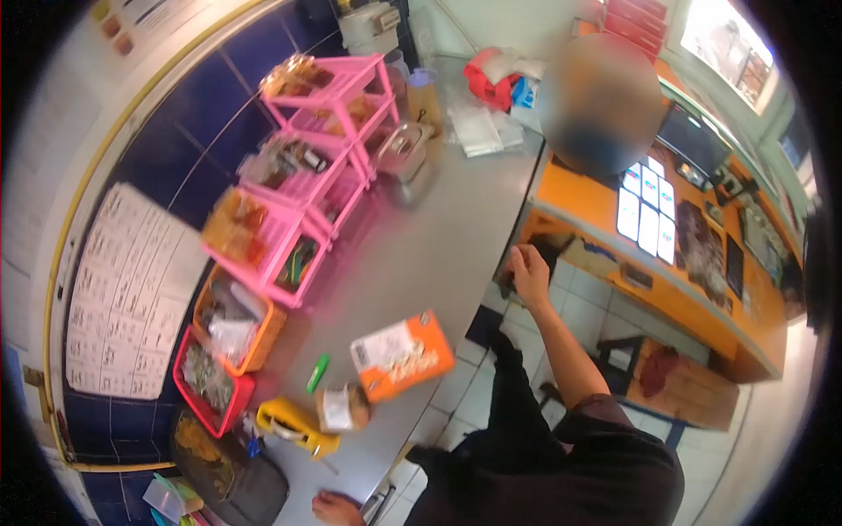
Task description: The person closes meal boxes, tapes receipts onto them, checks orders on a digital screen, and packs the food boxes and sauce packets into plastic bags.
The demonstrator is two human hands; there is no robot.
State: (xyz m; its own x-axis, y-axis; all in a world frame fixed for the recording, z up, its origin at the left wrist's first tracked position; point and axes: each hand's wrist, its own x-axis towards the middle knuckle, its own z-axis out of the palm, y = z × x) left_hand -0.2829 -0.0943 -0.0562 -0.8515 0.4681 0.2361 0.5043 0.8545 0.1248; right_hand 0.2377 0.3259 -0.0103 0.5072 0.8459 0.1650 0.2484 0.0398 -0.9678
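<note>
My right hand [530, 273] hangs in the air past the edge of the steel table [412, 250]. Its fingers are curled in, and nothing shows in them. Low in the view, my left hand [337, 508] is at the table's near end, partly cut off by the frame, so its grip is unclear. Beyond it lie a yellow tape dispenser [294, 424], a brown package with a white label [343, 408], a green marker or lighter-like item [317, 373] and an orange and white box [403, 355].
A pink tiered rack [338, 149] stands along the tiled wall, beside orange [267, 337] and red [230, 412] baskets. A dark chair [228, 478] is at lower left. Right of the table, a person [601, 105] is by an orange desk [570, 188] bearing several lit phones [647, 210]. A wooden stool [684, 383] stands below.
</note>
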